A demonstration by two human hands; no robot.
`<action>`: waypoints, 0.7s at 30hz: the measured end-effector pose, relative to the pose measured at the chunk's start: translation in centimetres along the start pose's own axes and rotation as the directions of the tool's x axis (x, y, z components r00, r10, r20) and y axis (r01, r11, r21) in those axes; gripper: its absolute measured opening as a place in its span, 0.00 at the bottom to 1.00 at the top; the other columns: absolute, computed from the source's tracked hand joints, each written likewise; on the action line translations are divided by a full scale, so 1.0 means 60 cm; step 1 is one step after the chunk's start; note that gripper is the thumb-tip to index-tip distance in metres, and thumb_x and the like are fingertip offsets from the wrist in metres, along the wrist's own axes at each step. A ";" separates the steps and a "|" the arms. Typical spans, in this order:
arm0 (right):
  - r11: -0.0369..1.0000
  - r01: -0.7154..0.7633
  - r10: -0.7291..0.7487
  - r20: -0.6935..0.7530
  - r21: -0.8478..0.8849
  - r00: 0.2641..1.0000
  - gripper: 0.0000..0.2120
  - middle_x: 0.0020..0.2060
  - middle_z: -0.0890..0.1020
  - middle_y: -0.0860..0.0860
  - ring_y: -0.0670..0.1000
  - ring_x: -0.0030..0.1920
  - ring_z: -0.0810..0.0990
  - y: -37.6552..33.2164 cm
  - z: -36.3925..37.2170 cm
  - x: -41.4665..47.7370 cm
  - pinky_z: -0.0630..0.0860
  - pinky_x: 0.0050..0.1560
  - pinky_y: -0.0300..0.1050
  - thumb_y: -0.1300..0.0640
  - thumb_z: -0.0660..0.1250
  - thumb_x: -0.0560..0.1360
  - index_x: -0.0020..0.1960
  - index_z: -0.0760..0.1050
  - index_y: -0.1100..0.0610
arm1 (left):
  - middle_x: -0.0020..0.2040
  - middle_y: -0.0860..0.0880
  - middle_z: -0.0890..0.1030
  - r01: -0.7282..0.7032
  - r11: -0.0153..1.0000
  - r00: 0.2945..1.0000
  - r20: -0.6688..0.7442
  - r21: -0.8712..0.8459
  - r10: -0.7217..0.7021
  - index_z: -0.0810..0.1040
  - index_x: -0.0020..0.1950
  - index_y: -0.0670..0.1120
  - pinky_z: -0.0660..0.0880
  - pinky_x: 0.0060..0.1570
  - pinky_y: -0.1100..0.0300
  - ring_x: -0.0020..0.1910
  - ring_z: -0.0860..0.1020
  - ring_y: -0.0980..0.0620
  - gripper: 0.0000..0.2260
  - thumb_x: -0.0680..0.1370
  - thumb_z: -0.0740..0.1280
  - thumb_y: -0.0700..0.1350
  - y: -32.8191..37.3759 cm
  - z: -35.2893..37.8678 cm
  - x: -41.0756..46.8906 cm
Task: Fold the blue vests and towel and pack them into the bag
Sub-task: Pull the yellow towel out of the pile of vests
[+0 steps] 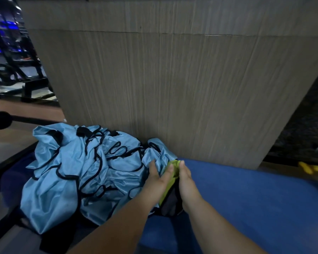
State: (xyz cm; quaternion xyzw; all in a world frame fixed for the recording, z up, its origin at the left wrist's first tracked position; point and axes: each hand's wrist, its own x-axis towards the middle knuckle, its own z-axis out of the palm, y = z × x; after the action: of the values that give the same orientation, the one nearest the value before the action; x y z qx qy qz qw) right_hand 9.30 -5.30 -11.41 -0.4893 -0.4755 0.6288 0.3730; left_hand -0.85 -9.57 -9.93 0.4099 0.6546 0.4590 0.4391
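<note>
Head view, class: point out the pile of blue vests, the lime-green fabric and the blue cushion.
pile of blue vests (72,171), head view, crumpled middle of the heap.
lime-green fabric (175,167), head view, its upper edge.
blue cushion (246,198), head view, bare top surface right of the pile.
</note>
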 end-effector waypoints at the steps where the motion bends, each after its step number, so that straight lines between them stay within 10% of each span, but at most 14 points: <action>1: 1.000 0.009 -0.009 0.006 0.019 1.000 0.31 0.71 0.68 0.47 0.49 0.70 0.68 0.001 -0.006 -0.002 0.63 0.73 0.50 0.33 0.51 0.78 0.77 0.59 0.46 | 0.79 0.49 0.58 0.008 0.999 1.000 -0.004 -0.046 -0.008 0.41 0.80 0.56 0.62 0.68 0.54 0.75 0.61 0.47 0.40 0.76 0.59 0.68 0.003 0.007 0.003; 6: 0.979 0.107 -0.091 -0.093 0.176 0.991 0.26 0.65 0.76 0.48 0.49 0.63 0.75 0.002 -0.049 -0.011 0.69 0.70 0.54 0.35 0.54 0.79 0.73 0.65 0.46 | 0.76 0.52 0.64 0.057 0.959 0.994 0.103 -0.277 -0.029 0.47 0.79 0.61 0.67 0.70 0.49 0.71 0.69 0.50 0.57 0.56 0.65 0.80 0.018 0.052 0.011; 9: 0.965 0.196 -0.157 -0.212 0.176 0.965 0.21 0.60 0.79 0.46 0.47 0.61 0.77 -0.004 -0.094 -0.017 0.70 0.68 0.52 0.33 0.56 0.78 0.64 0.71 0.43 | 0.68 0.54 0.73 0.019 0.928 0.990 0.140 -0.372 0.036 0.55 0.74 0.61 0.75 0.59 0.56 0.61 0.76 0.56 0.41 0.67 0.66 0.74 0.032 0.103 0.010; 21: 0.930 0.346 -0.336 -0.672 -0.125 0.660 0.17 0.60 0.76 0.47 0.50 0.60 0.74 -0.054 -0.370 -0.124 0.68 0.62 0.49 0.41 0.53 0.82 0.66 0.69 0.45 | 0.68 0.45 0.76 0.243 0.836 0.837 0.542 -0.492 0.076 0.66 0.75 0.53 0.71 0.67 0.45 0.66 0.76 0.46 0.45 0.64 0.69 0.74 0.081 0.403 -0.013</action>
State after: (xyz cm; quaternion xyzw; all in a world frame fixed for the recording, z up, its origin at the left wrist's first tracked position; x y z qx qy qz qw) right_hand 32.65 -6.19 -7.87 -0.5854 -0.3835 0.3265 0.6353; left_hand 23.01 -3.28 -9.78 0.3508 0.3644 0.4698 0.7235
